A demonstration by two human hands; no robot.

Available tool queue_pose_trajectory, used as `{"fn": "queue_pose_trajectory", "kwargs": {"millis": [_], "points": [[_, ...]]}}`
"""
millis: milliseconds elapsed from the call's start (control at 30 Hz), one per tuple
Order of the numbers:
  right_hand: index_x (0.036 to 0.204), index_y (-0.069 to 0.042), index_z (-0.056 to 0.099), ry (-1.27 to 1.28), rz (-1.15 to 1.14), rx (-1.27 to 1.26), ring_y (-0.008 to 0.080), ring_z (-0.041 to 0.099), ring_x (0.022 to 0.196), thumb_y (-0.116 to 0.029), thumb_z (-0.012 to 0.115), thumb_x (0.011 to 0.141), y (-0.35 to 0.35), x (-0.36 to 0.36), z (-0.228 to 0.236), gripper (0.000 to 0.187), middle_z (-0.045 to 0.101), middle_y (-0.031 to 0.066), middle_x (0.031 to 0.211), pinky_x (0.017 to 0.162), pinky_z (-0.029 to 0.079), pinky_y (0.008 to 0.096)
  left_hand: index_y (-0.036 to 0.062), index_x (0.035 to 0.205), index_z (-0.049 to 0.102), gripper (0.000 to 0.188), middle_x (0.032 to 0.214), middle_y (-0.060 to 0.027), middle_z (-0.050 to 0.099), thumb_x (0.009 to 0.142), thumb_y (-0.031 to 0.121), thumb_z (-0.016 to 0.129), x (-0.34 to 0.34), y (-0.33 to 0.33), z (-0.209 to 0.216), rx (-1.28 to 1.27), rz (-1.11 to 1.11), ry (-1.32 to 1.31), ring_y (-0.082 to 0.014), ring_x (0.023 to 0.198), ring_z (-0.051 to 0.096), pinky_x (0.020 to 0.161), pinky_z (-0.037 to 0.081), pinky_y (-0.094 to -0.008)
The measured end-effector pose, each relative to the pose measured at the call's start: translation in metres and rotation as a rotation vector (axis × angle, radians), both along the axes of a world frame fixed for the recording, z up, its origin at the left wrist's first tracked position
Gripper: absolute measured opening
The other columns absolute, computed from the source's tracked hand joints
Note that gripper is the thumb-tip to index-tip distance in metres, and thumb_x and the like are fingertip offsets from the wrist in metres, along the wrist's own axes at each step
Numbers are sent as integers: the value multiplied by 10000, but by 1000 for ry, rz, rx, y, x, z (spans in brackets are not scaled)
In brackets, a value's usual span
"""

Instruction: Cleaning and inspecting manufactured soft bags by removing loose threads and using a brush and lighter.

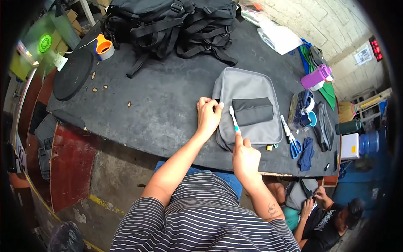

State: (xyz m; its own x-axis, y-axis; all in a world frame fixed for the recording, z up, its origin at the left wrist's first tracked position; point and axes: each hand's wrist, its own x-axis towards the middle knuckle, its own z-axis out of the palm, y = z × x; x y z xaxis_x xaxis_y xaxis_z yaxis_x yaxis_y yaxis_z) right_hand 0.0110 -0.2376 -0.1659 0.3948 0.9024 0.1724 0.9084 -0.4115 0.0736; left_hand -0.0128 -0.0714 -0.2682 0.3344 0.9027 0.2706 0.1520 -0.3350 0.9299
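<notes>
A grey fabric bag (256,84) with rounded corners lies on the black table in front of me. My left hand (208,116) is closed on its left edge, thumb and fingers pinched together there. In my right hand (246,158) is a toothbrush (234,118) with a white head and a white and blue handle. The fingers wrap its lower end, and the bristle end points away from me over the bag's left part. Just right of the brush head, a folded black pouch (253,111) rests on the grey fabric.
Black strapped bags (176,29) are heaped at the far side. Blue scissors (295,147), a clear container (299,110), a dark cloth (307,153) and a purple bottle (315,77) stand or lie at right. Orange tape dispenser (103,47), far left. Another person (325,222) sits lower right.
</notes>
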Motion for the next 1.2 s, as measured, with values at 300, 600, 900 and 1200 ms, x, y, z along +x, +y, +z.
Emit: {"fn": "queue_pose_trajectory", "kwargs": {"millis": [300, 600, 900, 1200], "points": [[1213, 9, 552, -67, -4, -65, 240, 635, 508, -54, 585, 764, -5, 5, 1, 454, 594, 101, 701, 472, 504, 331, -8, 686, 611, 224, 944, -159, 526, 810, 177, 631, 10, -6, -3, 112, 18, 102, -336, 910, 470, 827, 388, -436], [1210, 25, 548, -26, 34, -63, 224, 641, 527, -53, 599, 735, -14, 7, -1, 483, 593, 102, 714, 471, 503, 316, 35, 610, 586, 344, 996, -142, 509, 799, 297, 702, 9, -13, 2, 198, 60, 116, -330, 982, 437, 872, 365, -421], [1187, -55, 585, 71, -67, 84, 288, 612, 533, -122, 613, 842, 4, 14, -11, 352, 597, 116, 730, 490, 489, 397, -1, 656, 630, 272, 1029, -161, 527, 816, 215, 675, 10, -9, -4, 171, 82, -47, -332, 981, 445, 873, 363, -424], [1158, -65, 594, 94, -13, 92, 305, 608, 528, -117, 612, 831, 13, 14, 6, 331, 598, 115, 711, 489, 491, 405, -8, 711, 651, 240, 1036, -154, 517, 844, 192, 654, 5, -5, -9, 131, 76, -72, -312, 969, 450, 877, 363, -407]]}}
